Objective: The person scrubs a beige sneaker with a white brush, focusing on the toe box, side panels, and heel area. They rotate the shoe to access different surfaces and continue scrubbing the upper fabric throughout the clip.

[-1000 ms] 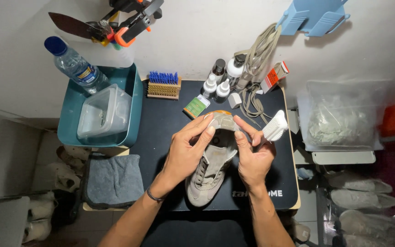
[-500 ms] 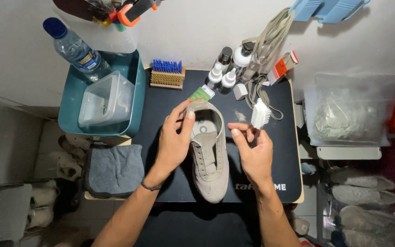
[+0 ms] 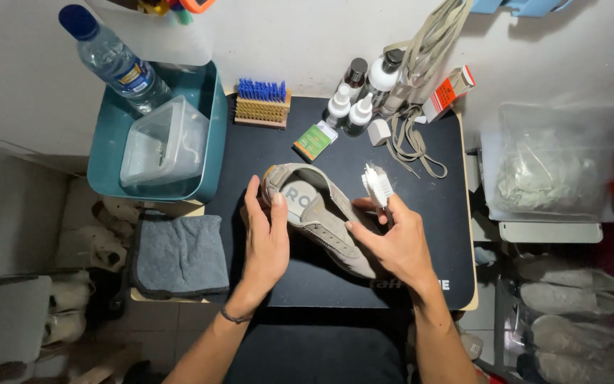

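Note:
A beige suede shoe (image 3: 321, 213) without laces lies on the black mat (image 3: 264, 149), heel toward the far left, toe toward me and the right. My left hand (image 3: 264, 238) rests against the shoe's left side near the heel. My right hand (image 3: 396, 242) touches the shoe's right side and holds a small white brush (image 3: 376, 183) with its bristles pointing away from me.
A teal tub (image 3: 108, 139) at the left holds a clear plastic box (image 3: 165, 139) and a water bottle (image 3: 111, 60). A blue-bristled wooden brush (image 3: 261, 103), small bottles (image 3: 349, 107), loose laces (image 3: 413, 139) and a green card (image 3: 313, 141) lie at the mat's back. A grey cloth (image 3: 179, 252) lies left.
The shoe has gone from being held up in both hands to lying on the mat, turned with its toe to the right. My hands have come lower and closer to me.

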